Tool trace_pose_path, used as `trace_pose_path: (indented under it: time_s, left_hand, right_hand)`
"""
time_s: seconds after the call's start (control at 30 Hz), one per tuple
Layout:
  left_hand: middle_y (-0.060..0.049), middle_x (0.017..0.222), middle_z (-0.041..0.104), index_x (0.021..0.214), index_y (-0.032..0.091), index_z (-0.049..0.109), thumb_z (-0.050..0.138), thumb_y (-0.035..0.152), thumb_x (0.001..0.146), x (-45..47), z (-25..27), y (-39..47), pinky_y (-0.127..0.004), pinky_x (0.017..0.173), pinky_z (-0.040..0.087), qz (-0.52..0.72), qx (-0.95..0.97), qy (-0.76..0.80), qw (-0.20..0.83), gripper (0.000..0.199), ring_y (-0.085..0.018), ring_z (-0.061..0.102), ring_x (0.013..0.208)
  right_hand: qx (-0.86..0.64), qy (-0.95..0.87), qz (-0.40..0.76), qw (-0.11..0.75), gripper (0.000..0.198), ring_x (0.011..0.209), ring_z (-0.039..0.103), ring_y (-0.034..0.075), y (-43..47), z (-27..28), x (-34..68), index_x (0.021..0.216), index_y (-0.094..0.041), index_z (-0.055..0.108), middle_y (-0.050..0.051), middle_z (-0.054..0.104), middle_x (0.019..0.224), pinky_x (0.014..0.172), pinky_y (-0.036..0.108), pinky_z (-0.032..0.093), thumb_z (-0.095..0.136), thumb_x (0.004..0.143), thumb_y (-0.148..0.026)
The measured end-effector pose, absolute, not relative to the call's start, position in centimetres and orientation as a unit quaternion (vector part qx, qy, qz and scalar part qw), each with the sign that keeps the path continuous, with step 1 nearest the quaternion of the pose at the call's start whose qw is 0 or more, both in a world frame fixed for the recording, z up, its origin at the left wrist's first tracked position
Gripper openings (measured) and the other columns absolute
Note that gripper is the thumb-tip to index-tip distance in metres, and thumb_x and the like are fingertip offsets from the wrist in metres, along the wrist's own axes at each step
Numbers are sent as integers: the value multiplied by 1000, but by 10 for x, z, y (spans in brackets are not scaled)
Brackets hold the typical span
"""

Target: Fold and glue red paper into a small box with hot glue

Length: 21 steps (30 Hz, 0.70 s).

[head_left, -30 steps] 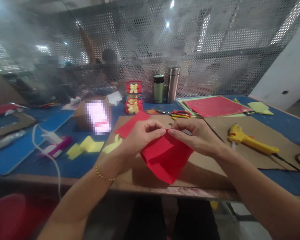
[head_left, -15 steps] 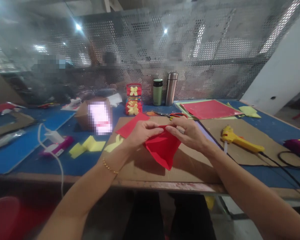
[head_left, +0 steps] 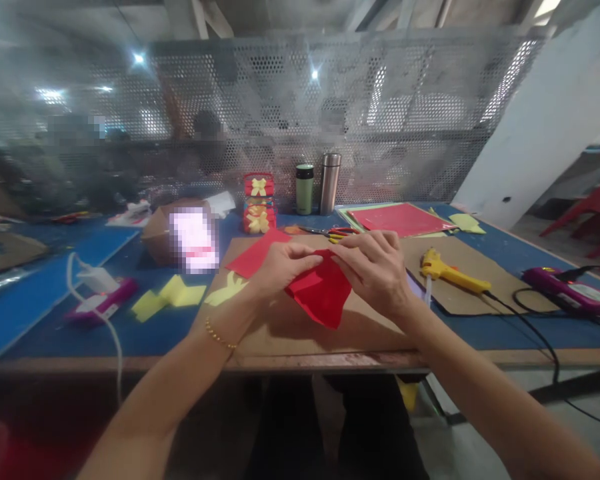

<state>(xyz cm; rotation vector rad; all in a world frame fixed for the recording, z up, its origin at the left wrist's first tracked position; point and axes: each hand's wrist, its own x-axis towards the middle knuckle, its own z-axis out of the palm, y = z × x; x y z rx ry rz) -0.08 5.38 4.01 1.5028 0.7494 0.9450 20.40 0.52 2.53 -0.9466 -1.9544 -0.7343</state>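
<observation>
A folded piece of red felt (head_left: 323,293) hangs between my hands above a cardboard sheet (head_left: 280,333). My left hand (head_left: 283,270) pinches its upper left edge between thumb and fingers. On the other side, my right hand (head_left: 375,267) grips the top edge near the middle, fingertips close to the left thumb. A flat red felt piece (head_left: 257,253) lies on the cardboard just beyond my left hand, and a yellow felt cutout (head_left: 227,291) rests beside my left wrist. Behind my right hand, scissors (head_left: 325,232) lie partly in view.
To the right, a yellow glue gun (head_left: 453,272) rests on cardboard, its black cord trailing off the edge. Red sheets (head_left: 400,219), a green cup (head_left: 305,190), a steel flask (head_left: 331,183) and red bow-trimmed items (head_left: 259,203) stand behind. A phone (head_left: 194,240) and power strip (head_left: 103,299) are left.
The camera view has turned slightly to the right. My right hand has shifted its fingers over the felt's top edge, with the fingers more raised; both hands keep hold of the red felt.
</observation>
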Motion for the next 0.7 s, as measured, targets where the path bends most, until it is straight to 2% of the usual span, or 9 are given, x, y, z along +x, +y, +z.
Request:
trace_pose_path:
  time_s: [0.13, 0.4, 0.53, 0.7]
  left_hand:
    - [-5, 77, 77, 81, 16, 78, 86, 40, 70, 1, 40, 55, -24, 59, 49, 400, 635, 329, 573, 28, -13, 64, 64]
    - [-2, 67, 73, 74, 15, 77, 83, 29, 73, 2, 43, 54, -22, 58, 47, 411, 614, 337, 584, 16, -10, 62, 58]
    - [-1, 65, 72, 73, 15, 76, 84, 27, 73, 2, 44, 56, -23, 60, 50, 403, 617, 329, 590, 15, -10, 63, 56]
    - [-4, 74, 77, 82, 15, 80, 86, 31, 73, 1, 41, 61, -27, 67, 55, 408, 629, 301, 589, 19, -14, 68, 66]
  right_hand:
    - [-369, -781, -342, 371, 35, 100, 63, 24, 0, 23, 204, 129, -28, 66, 7, 76, 114, 94, 44, 40, 56, 99, -13]
    - [-348, -750, -430, 363, 32, 100, 62, 22, -11, 29, 195, 126, -24, 66, 6, 78, 112, 96, 42, 40, 61, 97, -10]
    - [-341, -765, -407, 365, 29, 96, 61, 22, -10, 29, 194, 121, -27, 68, 4, 79, 109, 93, 42, 41, 57, 99, -12]
    - [-352, -779, -338, 394, 22, 86, 58, 21, -6, 28, 187, 106, -24, 72, 5, 78, 97, 84, 39, 40, 55, 101, -13]
